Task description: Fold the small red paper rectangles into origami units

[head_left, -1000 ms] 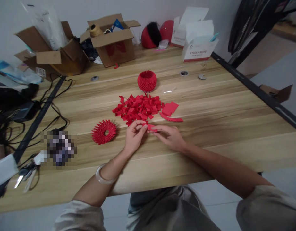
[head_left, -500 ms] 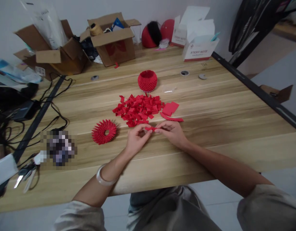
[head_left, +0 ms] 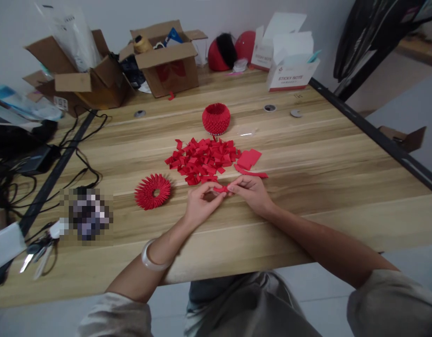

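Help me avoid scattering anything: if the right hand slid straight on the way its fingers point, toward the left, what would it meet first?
Probably the left hand: the right hand meets it fingertip to fingertip over the small red paper piece both pinch.

On the wooden table [head_left: 324, 154], a red ring [head_left: 152, 191] lies at 9 o'clock of the red pile [head_left: 201, 159], a red cup form [head_left: 216, 118] at 12 o'clock of it, flat red sheets [head_left: 249, 158] at 3 o'clock. Open cartons [head_left: 166, 61] stand along the far edge at 11 o'clock, white sticky-note boxes [head_left: 289, 65] at 1 o'clock. Black cables [head_left: 78, 159] and keys [head_left: 36, 260] lie at the left
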Tool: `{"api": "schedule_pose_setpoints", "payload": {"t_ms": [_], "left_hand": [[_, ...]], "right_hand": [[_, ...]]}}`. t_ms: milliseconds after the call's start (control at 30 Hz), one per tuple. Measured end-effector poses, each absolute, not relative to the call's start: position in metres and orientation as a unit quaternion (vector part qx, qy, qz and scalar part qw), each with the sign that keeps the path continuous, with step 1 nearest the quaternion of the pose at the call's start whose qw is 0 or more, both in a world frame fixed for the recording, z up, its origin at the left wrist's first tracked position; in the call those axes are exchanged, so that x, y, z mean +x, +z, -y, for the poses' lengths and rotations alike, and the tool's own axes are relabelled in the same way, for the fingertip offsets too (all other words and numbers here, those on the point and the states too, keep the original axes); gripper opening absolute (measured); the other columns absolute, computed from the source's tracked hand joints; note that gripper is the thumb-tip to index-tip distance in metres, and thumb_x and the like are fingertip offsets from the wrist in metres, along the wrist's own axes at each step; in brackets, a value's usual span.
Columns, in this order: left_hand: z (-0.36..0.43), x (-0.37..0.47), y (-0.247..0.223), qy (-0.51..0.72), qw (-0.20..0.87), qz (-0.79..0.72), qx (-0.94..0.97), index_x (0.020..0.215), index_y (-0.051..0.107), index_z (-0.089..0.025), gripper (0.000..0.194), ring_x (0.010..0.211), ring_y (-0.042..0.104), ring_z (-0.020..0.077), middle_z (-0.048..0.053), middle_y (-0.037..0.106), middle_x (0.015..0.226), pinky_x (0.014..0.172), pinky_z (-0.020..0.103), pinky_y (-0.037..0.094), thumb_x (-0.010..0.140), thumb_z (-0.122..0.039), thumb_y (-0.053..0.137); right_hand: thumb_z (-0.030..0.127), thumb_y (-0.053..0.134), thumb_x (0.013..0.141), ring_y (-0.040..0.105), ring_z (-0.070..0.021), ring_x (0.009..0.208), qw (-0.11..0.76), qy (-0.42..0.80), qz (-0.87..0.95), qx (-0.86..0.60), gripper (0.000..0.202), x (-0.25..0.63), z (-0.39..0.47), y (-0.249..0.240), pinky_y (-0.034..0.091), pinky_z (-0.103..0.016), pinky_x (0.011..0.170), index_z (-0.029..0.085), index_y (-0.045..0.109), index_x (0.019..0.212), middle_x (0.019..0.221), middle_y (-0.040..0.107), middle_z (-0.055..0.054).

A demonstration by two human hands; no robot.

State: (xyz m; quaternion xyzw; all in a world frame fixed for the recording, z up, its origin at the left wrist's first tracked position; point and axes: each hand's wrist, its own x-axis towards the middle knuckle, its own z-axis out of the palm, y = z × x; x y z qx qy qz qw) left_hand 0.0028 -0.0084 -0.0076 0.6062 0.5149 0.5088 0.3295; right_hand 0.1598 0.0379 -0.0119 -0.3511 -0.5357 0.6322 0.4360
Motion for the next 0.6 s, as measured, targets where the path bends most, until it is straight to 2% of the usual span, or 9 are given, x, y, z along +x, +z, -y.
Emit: {"api": "schedule_pose_setpoints", "payload": {"t_ms": [367, 600], "left_hand": [[0.0072, 0.001, -0.0106, 0.496, 0.312, -0.531, 0.611, 0.081, 0.064, -0.015, 0.012, 0.065, 0.062, 0.014, 0.006, 0.068, 0.074, 0.064, 0.025, 0.05, 0.071, -0.022, 0.066], [0.0083, 0.0048, -0.0089, 0.514, 0.358, -0.523, 0.578, 0.083, 0.056, -0.017, 0.017, 0.06, 0.056, 0.0111, 0.002, 0.06, 0.07, 0.054, 0.021, 0.043, 0.069, -0.019, 0.065]], "right_hand": [[0.025, 0.075, 0.062, 0.059, -0.009, 0.05, 0.426, 0.662, 0.504, -0.355, 0.017, 0.1584, -0.0392, -0.0126, 0.049, -0.023, 0.054, 0.014, 0.062, 0.064, 0.054, 0.065, 0.001], [0.024, 0.078, 0.057, 0.058, -0.0085, 0.05, 0.389, 0.713, 0.478, -0.333, 0.034, 0.1595, -0.0376, -0.0107, 0.043, -0.02, 0.051, 0.017, 0.046, 0.065, 0.052, 0.061, 0.005]]}}
